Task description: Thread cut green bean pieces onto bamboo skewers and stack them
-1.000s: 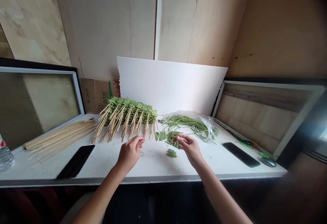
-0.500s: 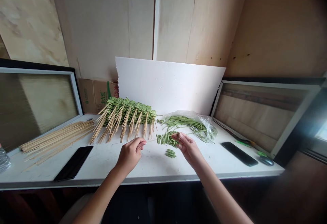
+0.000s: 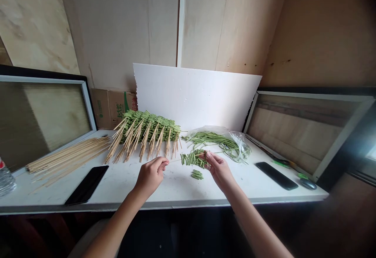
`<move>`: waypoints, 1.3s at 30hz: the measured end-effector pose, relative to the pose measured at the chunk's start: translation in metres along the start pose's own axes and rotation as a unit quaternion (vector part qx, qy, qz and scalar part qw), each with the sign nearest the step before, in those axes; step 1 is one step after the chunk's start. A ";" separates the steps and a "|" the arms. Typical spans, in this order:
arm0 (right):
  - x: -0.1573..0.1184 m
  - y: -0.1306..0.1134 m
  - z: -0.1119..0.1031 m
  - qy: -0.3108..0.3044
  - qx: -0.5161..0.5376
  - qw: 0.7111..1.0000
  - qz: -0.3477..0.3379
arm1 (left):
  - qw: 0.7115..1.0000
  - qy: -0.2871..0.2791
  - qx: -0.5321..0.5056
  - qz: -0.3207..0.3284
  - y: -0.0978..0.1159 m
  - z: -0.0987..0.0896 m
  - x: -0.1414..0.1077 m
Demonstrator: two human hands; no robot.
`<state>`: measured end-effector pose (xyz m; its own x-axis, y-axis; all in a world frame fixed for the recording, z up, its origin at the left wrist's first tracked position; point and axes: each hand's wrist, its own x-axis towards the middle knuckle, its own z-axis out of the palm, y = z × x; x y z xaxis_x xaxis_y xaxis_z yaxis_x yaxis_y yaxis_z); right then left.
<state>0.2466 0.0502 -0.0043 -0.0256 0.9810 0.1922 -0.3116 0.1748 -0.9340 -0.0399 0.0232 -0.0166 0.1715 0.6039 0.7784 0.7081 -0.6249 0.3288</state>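
Observation:
My left hand is closed in a pinch on the blunt end of a thin bamboo skewer. Cut green bean pieces sit side by side along the skewer, crosswise to it. At its other end my right hand has thumb and fingers pressed together; whether a bean piece is also between them is hidden. Behind the skewer, more cut pieces lie in a heap on the table. A small group of cut pieces rests nearer to me, below the skewer.
Finished bean skewers are stacked at the back left, sticks toward me. Loose bamboo skewers lie left of them. Long beans spill from a plastic bag. Phones flank my arms; a mouse is far right.
The view has shifted slightly. Both hands keep their hold at the two ends of the skewer, and the bean pieces on it look much the same.

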 end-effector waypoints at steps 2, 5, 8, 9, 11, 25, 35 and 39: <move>0.000 -0.001 0.000 0.008 -0.014 1.000 -0.003 | 1.000 0.000 -0.001 0.006 0.000 0.000 0.000; -0.002 -0.002 0.002 0.022 -0.038 0.999 -0.013 | 1.000 0.006 0.007 0.018 0.001 0.000 0.000; -0.003 -0.002 0.004 0.027 -0.056 0.998 -0.021 | 0.999 0.012 0.017 0.030 0.002 0.000 0.000; -0.003 -0.001 0.004 0.026 -0.059 0.998 -0.021 | 0.999 0.013 0.019 0.033 0.002 0.000 0.000; -0.003 0.000 0.006 0.024 -0.060 0.998 -0.019 | 0.999 0.015 0.021 0.038 0.001 0.000 -0.001; -0.006 0.008 0.012 0.057 -0.066 0.994 -0.067 | 0.998 0.034 0.016 0.047 0.005 0.006 -0.003; -0.016 0.023 0.026 0.083 -0.067 0.992 -0.073 | 0.996 0.049 0.013 0.073 0.010 0.013 -0.006; -0.014 0.028 0.028 0.083 -0.058 0.993 -0.054 | 0.997 0.048 -0.001 0.057 0.012 0.014 -0.006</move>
<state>0.2121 0.0391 -0.0243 0.1622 0.9548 0.2490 -0.1922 0.2780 -0.9411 -0.0231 0.0193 -0.0248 0.1837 0.4784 0.8587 0.6860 -0.6880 0.2366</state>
